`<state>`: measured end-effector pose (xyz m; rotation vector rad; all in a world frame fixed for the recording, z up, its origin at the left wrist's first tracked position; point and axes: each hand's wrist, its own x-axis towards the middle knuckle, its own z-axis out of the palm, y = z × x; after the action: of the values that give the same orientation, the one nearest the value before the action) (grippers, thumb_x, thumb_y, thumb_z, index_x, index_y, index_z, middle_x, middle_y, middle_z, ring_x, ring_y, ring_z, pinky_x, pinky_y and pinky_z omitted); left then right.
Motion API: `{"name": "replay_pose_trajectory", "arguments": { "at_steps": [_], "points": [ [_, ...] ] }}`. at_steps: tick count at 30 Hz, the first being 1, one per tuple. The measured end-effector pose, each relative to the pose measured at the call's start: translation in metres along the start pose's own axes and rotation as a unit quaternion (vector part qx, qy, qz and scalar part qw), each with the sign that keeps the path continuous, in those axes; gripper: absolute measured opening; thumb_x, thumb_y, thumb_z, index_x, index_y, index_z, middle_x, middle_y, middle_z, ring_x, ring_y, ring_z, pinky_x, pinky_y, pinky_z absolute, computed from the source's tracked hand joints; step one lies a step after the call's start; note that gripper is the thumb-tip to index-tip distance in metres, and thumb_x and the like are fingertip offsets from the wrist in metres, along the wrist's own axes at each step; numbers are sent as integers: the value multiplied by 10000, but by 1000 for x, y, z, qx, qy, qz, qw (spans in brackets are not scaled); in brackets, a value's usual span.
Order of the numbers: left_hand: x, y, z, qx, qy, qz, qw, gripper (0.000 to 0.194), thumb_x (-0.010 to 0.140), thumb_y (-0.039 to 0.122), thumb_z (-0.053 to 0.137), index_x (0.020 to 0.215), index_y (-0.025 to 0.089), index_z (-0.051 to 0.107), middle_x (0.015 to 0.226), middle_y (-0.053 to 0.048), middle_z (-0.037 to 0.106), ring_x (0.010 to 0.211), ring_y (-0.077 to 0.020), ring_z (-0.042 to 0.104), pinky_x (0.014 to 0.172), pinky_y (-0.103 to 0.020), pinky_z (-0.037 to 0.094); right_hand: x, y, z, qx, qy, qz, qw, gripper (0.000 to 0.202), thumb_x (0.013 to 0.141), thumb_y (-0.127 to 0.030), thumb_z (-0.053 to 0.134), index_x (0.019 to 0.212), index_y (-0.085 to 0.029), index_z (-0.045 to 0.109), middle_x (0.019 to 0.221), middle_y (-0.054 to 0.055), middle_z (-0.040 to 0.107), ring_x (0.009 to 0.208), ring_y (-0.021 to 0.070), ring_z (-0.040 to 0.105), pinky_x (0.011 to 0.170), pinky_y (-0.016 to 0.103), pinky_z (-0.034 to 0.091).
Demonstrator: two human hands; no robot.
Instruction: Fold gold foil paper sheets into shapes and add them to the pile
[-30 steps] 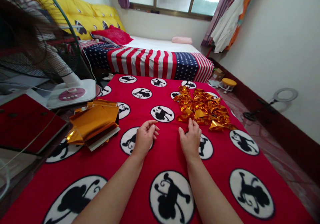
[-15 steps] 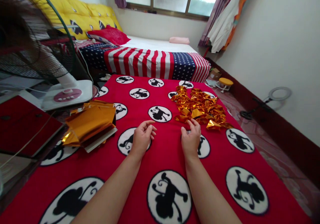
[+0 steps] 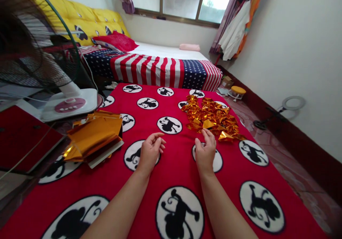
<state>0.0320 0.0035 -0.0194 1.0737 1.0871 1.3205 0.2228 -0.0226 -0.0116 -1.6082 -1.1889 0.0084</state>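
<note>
Both my hands are held over a red cloth printed with black monkeys in white circles. My left hand has its fingers loosely curved and apart, with nothing in it. My right hand is likewise loosely curved and holds nothing. Just beyond my right fingertips lies a pile of folded gold foil pieces; I cannot tell whether a fingertip touches it. To the left of my left hand, a stack of flat gold foil sheets lies on the cloth, some with pale edges showing.
An electric fan stands on the left beside a dark red panel. A bed with a striped, starred cover is beyond the cloth. To the right are a yellow stool and a ring light near the wall.
The view has shifted slightly, so the room sits a little lower and further left. My hands keep nearly the same open pose, and the foil piles look unchanged.
</note>
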Motion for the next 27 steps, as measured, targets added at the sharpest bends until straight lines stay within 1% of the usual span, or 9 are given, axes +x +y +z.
{"name": "replay_pose_trajectory", "arguments": {
  "at_steps": [2, 5, 9, 12, 14, 16, 21, 24, 27],
  "points": [
    [0, 0, 0, 2, 0, 0, 1000, 257, 810, 307, 602, 997, 134, 629, 718, -8, 642, 534, -81, 565, 447, -160, 433, 3, 2, -8, -2, 1, -11, 1000, 382, 834, -244, 508, 1175, -148, 650, 1233, 134, 613, 1181, 252, 521, 1056, 442, 378],
    [0, 1, 0, 5, 2, -2, 1000, 247, 808, 296, 599, 991, 133, 629, 710, -7, 637, 532, -82, 559, 442, -161, 430, 5, 11, -30, -33, 4, -30, 999, 340, 846, -258, 513, 1126, -150, 673, 1187, 129, 644, 1140, 250, 547, 1029, 440, 401],
    [1, 1, 1, 5, 3, -2, 1000, 244, 798, 303, 608, 975, 136, 638, 700, -10, 640, 531, -87, 561, 437, -164, 426, 2, 35, -64, -98, 10, -40, 994, 336, 850, -268, 506, 1116, -158, 678, 1173, 127, 656, 1108, 261, 567, 1017, 462, 395],
    [1, 1, 1, 1, 2, 0, 1000, 250, 789, 309, 618, 971, 139, 645, 697, -10, 644, 527, -87, 562, 431, -160, 415, -2, 54, -79, -135, 19, -45, 990, 342, 845, -283, 513, 1122, -170, 677, 1184, 122, 655, 1113, 271, 566, 1018, 473, 387],
    [1, 1, 1, 0, 1, 0, 1000, 253, 785, 306, 618, 972, 138, 645, 696, -9, 645, 522, -85, 562, 428, -159, 413, -3, 62, -82, -148, 20, -49, 988, 353, 843, -291, 515, 1133, -168, 674, 1185, 122, 656, 1113, 276, 565, 1015, 475, 389],
    [1, 2, 2, 1, 1, 1, 1000, 252, 788, 304, 610, 972, 134, 643, 695, -9, 643, 518, -84, 561, 429, -160, 416, -2, 66, -79, -162, 17, -57, 985, 374, 846, -287, 507, 1159, -158, 665, 1207, 131, 646, 1127, 280, 550, 1016, 474, 388],
    [0, 3, 2, -1, 3, -1, 1000, 247, 789, 303, 609, 967, 134, 640, 688, -9, 641, 518, -86, 561, 429, -161, 415, 1, 64, -67, -190, 9, -80, 979, 441, 857, -280, 499, 1246, -108, 617, 1344, 171, 551, 1179, 294, 507, 1030, 486, 371],
    [0, 2, 2, 0, 2, -1, 1000, 248, 795, 305, 609, 973, 135, 642, 694, -12, 642, 527, -88, 565, 436, -162, 420, -4, 57, -66, -186, 26, -73, 979, 386, 842, -294, 536, 1159, -118, 667, 1360, 173, 512, 1123, 290, 530, 1025, 490, 383],
    [0, 0, 1, 2, -2, 2, 1000, 247, 804, 305, 606, 980, 135, 638, 701, -13, 641, 532, -88, 565, 440, -162, 424, -9, 47, -70, -159, 53, -58, 984, 264, 833, -266, 546, 995, -144, 715, 1259, 152, 550, 1116, 278, 534, 1024, 465, 401]
  ]
}}
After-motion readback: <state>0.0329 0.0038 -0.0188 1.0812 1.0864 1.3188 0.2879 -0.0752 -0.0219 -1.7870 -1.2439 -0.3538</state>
